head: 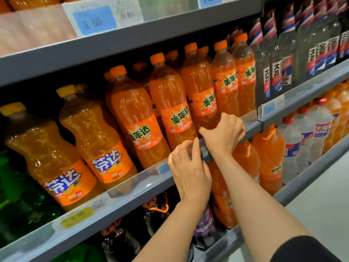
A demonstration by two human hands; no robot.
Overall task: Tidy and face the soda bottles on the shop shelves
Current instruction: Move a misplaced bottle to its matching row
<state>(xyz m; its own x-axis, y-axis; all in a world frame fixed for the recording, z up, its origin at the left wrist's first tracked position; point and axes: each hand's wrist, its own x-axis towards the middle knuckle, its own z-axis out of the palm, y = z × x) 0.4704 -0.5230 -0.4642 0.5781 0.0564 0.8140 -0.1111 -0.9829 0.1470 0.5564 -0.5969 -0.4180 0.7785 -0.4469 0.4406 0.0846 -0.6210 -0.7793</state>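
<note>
Mid-frame, the right hand [225,134] grips an orange bottle [203,95] at the shelf's front rail [132,188]; the left hand [188,171], fingers relaxed, rests on that rail.

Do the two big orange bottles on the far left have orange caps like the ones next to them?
No: the two left bottles wear yellow caps, while the neighbouring orange bottles have orange caps.

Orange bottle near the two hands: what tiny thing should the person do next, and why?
Probably turn the tall orange soda bottle with the orange cap slightly so its green-lettered label faces squarely forward. The right hand already has its fingers at the bottle's base, the left hand rests on the clear plastic shelf-edge rail, and the neighbouring labels point outward.
</note>
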